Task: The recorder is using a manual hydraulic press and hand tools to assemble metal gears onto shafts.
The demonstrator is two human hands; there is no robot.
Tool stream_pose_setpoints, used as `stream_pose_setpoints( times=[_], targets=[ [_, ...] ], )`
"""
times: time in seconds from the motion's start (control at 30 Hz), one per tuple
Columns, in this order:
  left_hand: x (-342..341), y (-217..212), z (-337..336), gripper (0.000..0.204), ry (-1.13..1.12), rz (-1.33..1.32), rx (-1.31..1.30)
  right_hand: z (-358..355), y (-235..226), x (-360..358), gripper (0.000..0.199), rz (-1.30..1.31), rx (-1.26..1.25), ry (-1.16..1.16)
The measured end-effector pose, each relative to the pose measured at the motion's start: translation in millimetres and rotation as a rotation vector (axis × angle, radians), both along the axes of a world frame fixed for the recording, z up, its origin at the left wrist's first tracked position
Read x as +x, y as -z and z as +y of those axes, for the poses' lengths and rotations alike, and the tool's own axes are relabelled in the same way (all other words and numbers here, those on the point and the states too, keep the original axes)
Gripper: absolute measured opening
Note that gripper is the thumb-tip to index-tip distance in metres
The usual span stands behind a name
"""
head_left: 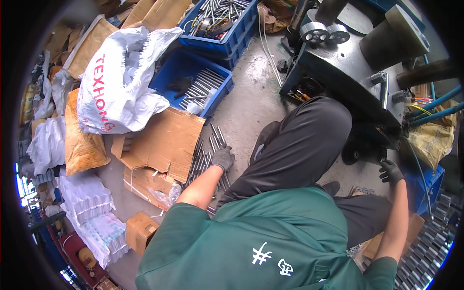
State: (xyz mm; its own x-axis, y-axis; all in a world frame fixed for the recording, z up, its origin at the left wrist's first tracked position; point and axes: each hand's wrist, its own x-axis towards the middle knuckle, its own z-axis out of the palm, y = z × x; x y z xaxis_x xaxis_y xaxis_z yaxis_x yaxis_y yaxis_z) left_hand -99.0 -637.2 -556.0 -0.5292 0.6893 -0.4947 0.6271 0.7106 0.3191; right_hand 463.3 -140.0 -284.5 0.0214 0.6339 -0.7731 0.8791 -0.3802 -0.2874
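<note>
My left hand (pixel 223 158), in a dark grey glove, reaches down to a loose pile of thin metal rods (pixel 197 162) on the floor beside an open cardboard box (pixel 166 140). Its fingers curl over some rods, whose ends poke out past the glove. Off to the right, my right hand (pixel 390 172), gloved as well, is raised by the dark lower part of a machine (pixel 365 153). Its fingers are bent together at a small shiny piece that I cannot make out.
A blue crate (pixel 223 99) holds more rods and a dark glove; another blue crate (pixel 234 41) behind it is heaped with rods. A white woven sack (pixel 121 82) stands at the left. The machine's metal table (pixel 345 60) rises at the right, above hoses and another blue bin (pixel 431 186).
</note>
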Motion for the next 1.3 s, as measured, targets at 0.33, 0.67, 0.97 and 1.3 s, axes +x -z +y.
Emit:
stream_pose_setpoints(
  times=[0.33, 0.67, 0.97, 1.3],
  targets=[
    [27.2, 8.8, 23.3, 0.039, 0.192, 0.125, 0.119, 7.4, 14.9, 25.5, 0.043, 0.0, -0.035, -0.046],
    [-13.3, 26.1, 52.6, 0.03, 0.036, -0.134, -0.093, -2.0, 11.8, 14.2, 0.044, 0.073, -0.06, -0.031],
    [6.4, 16.2, 63.9, 0.02, 0.427, 0.295, -0.009, -11.6, 14.4, 46.0, 0.055, 0.078, -0.097, 0.029],
    [-20.8, -2.6, 84.2, 0.024, 0.522, 0.194, 0.029, -9.5, 15.8, 45.8, 0.056, 0.081, -0.053, 0.029]
  ],
)
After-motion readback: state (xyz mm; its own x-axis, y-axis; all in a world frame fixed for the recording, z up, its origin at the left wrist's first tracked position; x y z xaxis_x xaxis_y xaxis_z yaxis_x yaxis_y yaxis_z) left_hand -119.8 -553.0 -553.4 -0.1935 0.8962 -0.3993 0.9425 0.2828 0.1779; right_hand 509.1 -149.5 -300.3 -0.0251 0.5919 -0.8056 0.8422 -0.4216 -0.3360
